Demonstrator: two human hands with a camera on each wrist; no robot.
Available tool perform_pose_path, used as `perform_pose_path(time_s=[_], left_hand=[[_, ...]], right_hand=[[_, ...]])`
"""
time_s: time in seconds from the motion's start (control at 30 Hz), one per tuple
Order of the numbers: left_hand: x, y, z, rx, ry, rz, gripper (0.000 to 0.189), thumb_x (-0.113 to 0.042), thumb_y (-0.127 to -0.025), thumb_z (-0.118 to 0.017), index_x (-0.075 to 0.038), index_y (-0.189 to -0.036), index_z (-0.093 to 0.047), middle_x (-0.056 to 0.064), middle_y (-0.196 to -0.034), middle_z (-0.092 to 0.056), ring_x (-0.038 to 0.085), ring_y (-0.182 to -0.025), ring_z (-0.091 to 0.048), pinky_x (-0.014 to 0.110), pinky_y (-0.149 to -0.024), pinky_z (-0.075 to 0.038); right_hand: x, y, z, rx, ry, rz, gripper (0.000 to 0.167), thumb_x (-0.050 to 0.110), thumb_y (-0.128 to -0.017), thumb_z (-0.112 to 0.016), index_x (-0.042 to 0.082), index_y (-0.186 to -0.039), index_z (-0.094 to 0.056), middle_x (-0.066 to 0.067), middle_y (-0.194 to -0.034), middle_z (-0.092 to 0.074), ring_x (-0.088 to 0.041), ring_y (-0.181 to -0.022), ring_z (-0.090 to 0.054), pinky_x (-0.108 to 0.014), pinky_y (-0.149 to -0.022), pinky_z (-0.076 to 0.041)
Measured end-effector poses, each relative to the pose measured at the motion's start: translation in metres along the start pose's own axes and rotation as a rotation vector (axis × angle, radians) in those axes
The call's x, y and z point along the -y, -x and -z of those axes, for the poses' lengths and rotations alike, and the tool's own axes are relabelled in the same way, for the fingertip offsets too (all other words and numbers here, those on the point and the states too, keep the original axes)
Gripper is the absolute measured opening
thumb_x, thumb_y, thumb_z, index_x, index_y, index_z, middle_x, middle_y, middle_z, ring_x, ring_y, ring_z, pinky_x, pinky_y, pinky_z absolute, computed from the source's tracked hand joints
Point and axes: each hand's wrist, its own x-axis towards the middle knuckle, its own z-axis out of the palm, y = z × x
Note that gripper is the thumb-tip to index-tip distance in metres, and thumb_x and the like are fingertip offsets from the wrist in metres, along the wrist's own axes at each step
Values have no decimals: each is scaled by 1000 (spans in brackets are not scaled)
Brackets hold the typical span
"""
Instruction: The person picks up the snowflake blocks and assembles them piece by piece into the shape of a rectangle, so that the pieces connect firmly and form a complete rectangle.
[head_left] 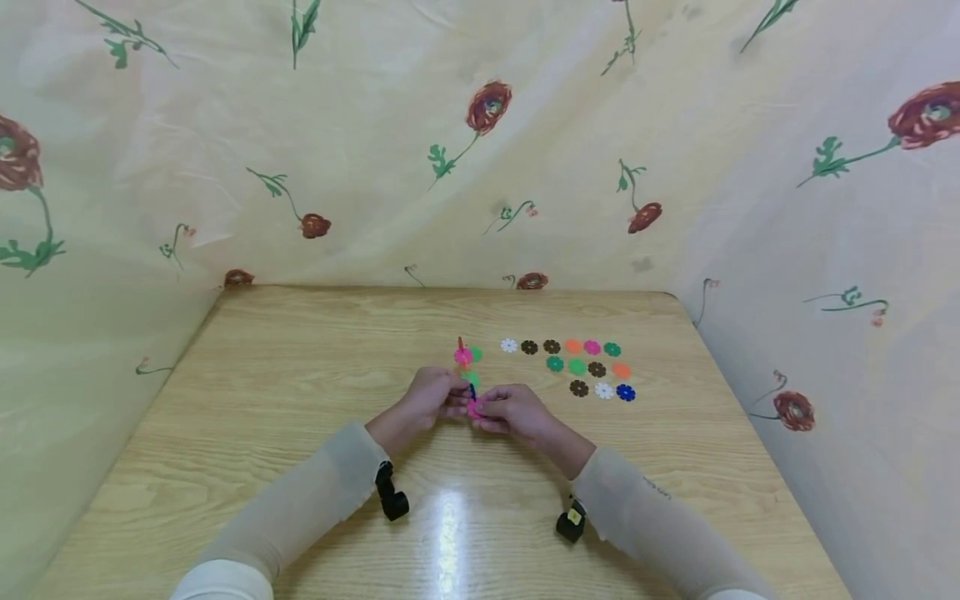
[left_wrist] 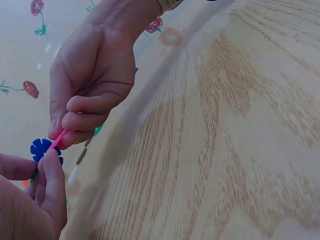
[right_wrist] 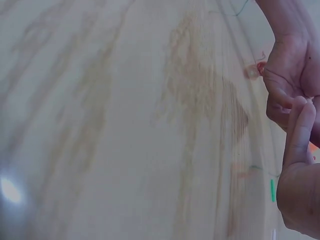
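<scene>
In the head view, my left hand [head_left: 431, 396] holds a chain of interlocking flower-shaped plastic discs near its lower end. My right hand [head_left: 517, 410] pinches a pink disc [head_left: 472, 408] against the chain. The left wrist view shows this pink disc [left_wrist: 57, 139] edge-on, meeting a blue disc [left_wrist: 40, 149] between the fingertips of both hands. Beyond the hands the chain includes a light green disc [head_left: 471, 377], another pink disc [head_left: 462, 356] and a red disc [head_left: 461, 343]. In the right wrist view, fingers hide most of the joint.
Loose flower discs lie in rows to the right of the chain, among them a white disc [head_left: 508, 345], a brown disc [head_left: 579, 388], an orange disc [head_left: 621, 371] and a blue disc [head_left: 626, 392]. The wooden table [head_left: 300, 350] meets a flower-patterned cloth [head_left: 360, 125] behind.
</scene>
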Motion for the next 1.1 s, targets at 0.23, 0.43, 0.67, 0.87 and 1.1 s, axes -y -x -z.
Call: perform_pose_path(time_s=[0.23, 0.43, 0.67, 0.87, 1.1], left_hand=[[0, -1, -2, -44, -29, -8, 9, 0, -89, -64, 2, -81, -69, 7, -66, -66, 12, -52, -63, 23, -51, -57], [0, 1, -1, -48, -65, -15, 10, 0, -88, -64, 2, -80, -69, 7, -65, -66, 12, -52, -62, 23, -49, -56], [-3, 4, 2, -32, -54, 3, 10, -1, -88, -65, 2, -80, -71, 7, -67, -67, 13, -52, -61, 24, -49, -56], [-4, 4, 6, -33, -72, -1, 9, -2, -87, -67, 2, -81, -72, 8, -68, -68, 16, -53, -62, 26, -50, -57], [-4, 8, 4, 2, -96, -6, 9, -1, -87, -67, 4, -82, -73, 8, -67, -67, 14, -51, -61, 27, -49, -56]], right_hand=[[-5, -2, -3, -20, -35, 41, 11, -11, -95, -59, -15, -104, -62, -14, -86, -72, -18, -74, -73, -27, -76, -61], [-7, -2, -3, -13, -49, 53, 9, -12, -95, -58, -13, -102, -62, -13, -85, -72, -18, -74, -73, -28, -76, -61], [0, 1, 4, 80, 43, -31, 18, 3, -98, -60, -7, -113, -60, -13, -93, -72, -20, -79, -73, -32, -76, -62], [3, 6, 12, 110, 83, -71, 22, 8, -98, -59, -7, -114, -62, -17, -95, -71, -22, -78, -73, -32, -74, -62], [8, 10, 14, 87, 157, -63, 24, 10, -97, -61, -5, -115, -63, -17, -97, -71, -19, -77, -70, -27, -67, -60]])
